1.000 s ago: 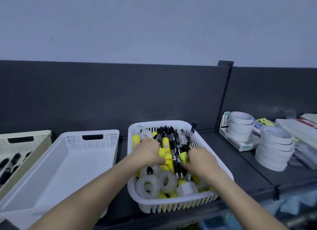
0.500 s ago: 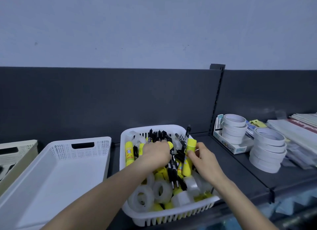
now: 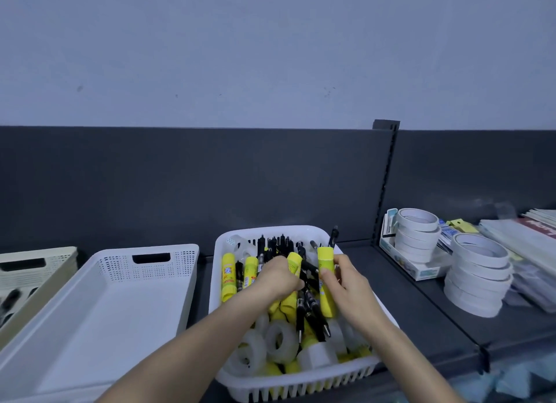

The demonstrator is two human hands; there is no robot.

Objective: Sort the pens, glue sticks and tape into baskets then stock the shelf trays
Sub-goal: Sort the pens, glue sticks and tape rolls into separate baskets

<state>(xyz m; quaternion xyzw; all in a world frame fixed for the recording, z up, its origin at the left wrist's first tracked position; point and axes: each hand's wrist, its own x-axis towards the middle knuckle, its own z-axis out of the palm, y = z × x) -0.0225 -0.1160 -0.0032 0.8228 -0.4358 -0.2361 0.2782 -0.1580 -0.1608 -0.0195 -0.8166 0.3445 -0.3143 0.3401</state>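
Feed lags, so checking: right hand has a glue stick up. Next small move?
Probably carry the glue stick, gripped by the right hand, left over to the white basket and release it there: it stands raised out of the mixed basket, and the white basket shows nothing inside.

A white slotted plastic basket (image 3: 270, 230) holds a jumble: black pens (image 3: 304, 308) and yellow glue sticks (image 3: 228, 277) behind, clear tape rolls (image 3: 281, 340) in front. One glue stick (image 3: 326, 285) stands nearly upright in the right hand's (image 3: 350, 292) grip. An empty white perforated basket (image 3: 120, 300) sits to the left.
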